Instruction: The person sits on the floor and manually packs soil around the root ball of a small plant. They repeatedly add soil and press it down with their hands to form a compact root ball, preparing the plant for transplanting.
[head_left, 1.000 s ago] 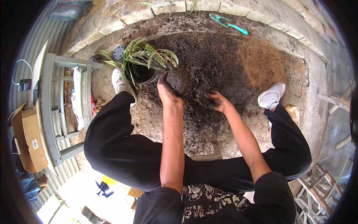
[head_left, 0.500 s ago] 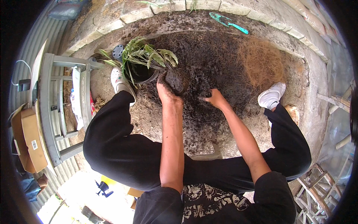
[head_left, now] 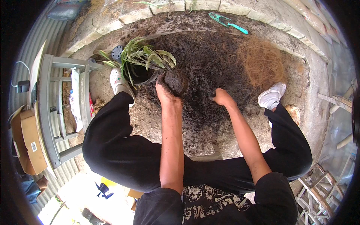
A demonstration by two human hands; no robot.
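My left hand [head_left: 167, 90] is closed round the soil-covered root ball [head_left: 176, 81] of a leafy plant [head_left: 148, 54]. The plant tips to the left, its long green leaves hanging over a black pot [head_left: 144, 76] beside my left foot. To the right, my right hand [head_left: 223, 98] is just above the spread of dark soil [head_left: 210, 60], apart from the root ball. Its fingers are curled in, and what they hold, if anything, is hidden. Dirt clings to both hands.
A teal trowel [head_left: 228, 23] lies at the far edge near the brick border [head_left: 170, 5]. A heap of brown fibre [head_left: 262, 62] is at the right, beyond my right shoe [head_left: 272, 95]. A grey metal frame [head_left: 48, 108] and a cardboard box [head_left: 30, 140] stand at the left.
My right hand has moved slightly right, away from the root ball, and its fingers have curled in. My left hand keeps its hold with almost no movement.
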